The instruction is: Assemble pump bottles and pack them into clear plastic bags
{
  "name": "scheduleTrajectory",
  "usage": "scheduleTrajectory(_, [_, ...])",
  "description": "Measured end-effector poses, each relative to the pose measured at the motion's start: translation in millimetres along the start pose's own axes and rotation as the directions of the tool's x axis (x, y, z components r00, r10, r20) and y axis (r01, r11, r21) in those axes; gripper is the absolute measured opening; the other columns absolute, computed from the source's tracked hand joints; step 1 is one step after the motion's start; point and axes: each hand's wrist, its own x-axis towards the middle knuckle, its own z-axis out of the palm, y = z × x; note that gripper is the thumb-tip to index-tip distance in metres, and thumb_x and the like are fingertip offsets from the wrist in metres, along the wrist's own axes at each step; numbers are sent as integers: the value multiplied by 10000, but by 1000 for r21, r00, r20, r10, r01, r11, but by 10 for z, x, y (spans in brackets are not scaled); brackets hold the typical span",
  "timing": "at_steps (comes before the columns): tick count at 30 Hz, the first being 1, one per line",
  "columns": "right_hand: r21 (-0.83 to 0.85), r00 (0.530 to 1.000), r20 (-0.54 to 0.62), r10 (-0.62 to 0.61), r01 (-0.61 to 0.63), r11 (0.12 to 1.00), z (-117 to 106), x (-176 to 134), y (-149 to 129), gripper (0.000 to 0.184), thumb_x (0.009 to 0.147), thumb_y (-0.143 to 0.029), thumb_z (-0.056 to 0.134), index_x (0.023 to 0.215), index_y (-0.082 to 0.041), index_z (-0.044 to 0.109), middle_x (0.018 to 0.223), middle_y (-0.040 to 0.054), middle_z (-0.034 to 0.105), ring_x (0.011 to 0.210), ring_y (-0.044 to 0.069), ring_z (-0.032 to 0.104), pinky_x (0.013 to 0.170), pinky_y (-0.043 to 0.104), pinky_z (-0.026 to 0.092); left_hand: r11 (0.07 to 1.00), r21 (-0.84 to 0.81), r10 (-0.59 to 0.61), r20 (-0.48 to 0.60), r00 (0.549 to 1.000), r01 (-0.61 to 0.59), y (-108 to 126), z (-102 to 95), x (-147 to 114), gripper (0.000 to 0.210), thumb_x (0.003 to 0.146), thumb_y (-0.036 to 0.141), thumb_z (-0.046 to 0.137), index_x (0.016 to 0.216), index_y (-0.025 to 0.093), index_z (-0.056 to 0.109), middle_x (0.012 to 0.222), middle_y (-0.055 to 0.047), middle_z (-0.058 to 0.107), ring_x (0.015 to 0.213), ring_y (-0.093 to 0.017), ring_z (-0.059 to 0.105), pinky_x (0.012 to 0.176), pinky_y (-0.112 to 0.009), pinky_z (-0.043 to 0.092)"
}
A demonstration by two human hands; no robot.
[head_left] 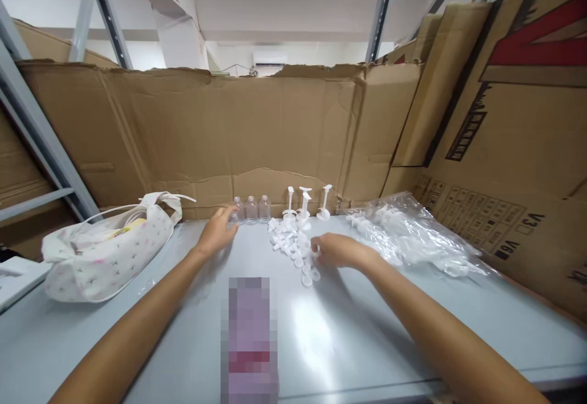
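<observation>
At the back of the table, my left hand [219,231] has its fingers curled around a small clear bottle [233,218]. More clear bottles [251,209] stand upright in a row beside it, against the cardboard. My right hand [337,250] is at the right side of a pile of small white plastic parts [288,239], fingers bent and pinched together; whatever they grip is hidden. White rings [307,280] lie at the pile's near end. Behind the pile, several white stemmed pieces with flat tops, like pump heads [326,203], stand upright.
A clear plastic bag [403,233] with white parts lies on the right. To the left sits a white patterned cloth bag [110,257]. Cardboard walls [238,129] enclose the back and right of the grey table [367,337]. A blurred purple patch covers the near middle.
</observation>
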Motion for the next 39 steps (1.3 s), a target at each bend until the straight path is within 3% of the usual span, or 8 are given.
scheduleTrajectory(4, [-12, 1000, -13, 3, -3, 1000, 62, 17, -12, 108, 638, -122, 650, 590, -196, 587, 490, -23, 510, 411, 98, 427, 450, 230, 307, 993, -70, 104, 89, 991, -98, 316, -135, -274, 424, 807, 276, 485, 1231, 288, 495, 1099, -37, 524, 834, -171, 607, 792, -295, 468])
scheduleTrajectory(8, [17, 994, -89, -58, 59, 998, -76, -56, -115, 94, 714, -103, 577, 669, -186, 580, 617, 22, 583, 550, 153, 531, 510, 249, 354, 970, -177, 189, 125, 974, -166, 599, -269, -581, 460, 760, 293, 556, 1209, 255, 462, 1079, -36, 585, 877, -200, 590, 781, -315, 466])
scheduleTrajectory(12, [227, 937, -177, -301, 336, 914, -193, -199, -410, 98, 847, -217, 525, 923, -213, 586, 829, 24, 641, 759, 165, 599, 655, 263, 447, 966, -179, 211, 124, 969, -188, 750, -327, -840, 317, 742, 332, 606, 1019, 215, 503, 974, -46, 629, 867, -228, 591, 754, -347, 466])
scheduleTrajectory(17, [479, 851, -223, -475, 520, 707, -88, -306, -733, 141, 843, -299, 582, 953, -223, 629, 806, 12, 641, 735, 148, 597, 666, 270, 470, 941, -223, 274, 57, 960, -256, 764, -329, -1051, 303, 782, 338, 597, 1057, 233, 527, 1024, -46, 651, 916, -225, 607, 803, -363, 474])
scheduleTrajectory(22, [541, 870, -283, -404, 493, 682, 106, -293, -791, 166, 852, -344, 574, 941, -219, 636, 849, 24, 651, 739, 152, 596, 675, 287, 478, 923, -300, 254, 2, 967, -241, 681, -312, -1123, 284, 797, 339, 594, 1055, 228, 550, 1043, -48, 661, 943, -202, 623, 819, -325, 501])
scheduleTrajectory(28, [427, 795, -397, -458, 602, 674, 263, -289, -757, 154, 886, -298, 512, 961, -247, 637, 942, 46, 683, 885, 192, 626, 781, 342, 486, 917, -287, 276, -40, 960, -276, 623, -283, -1156, 290, 775, 313, 620, 1045, 223, 568, 1025, -50, 678, 928, -202, 640, 812, -327, 523])
scheduleTrajectory(34, [518, 869, -311, -385, 495, 698, 363, -335, -749, 212, 856, -400, 554, 871, -220, 664, 798, 35, 701, 716, 167, 659, 640, 265, 489, 878, -166, 426, -155, 891, -449, 621, -192, -1229, 293, 766, 296, 640, 1037, 213, 565, 1007, -74, 695, 923, -223, 655, 800, -341, 523])
scheduleTrajectory(39, [518, 915, -242, -321, 402, 755, 438, -349, -777, 471, 903, -507, 404, 622, -182, 597, 544, 9, 605, 517, 130, 581, 547, 234, 430, 812, 11, 574, -196, 795, -583, 657, -190, -1263, 277, 788, 256, 620, 1051, 196, 559, 1009, -98, 697, 898, -234, 664, 729, -346, 517])
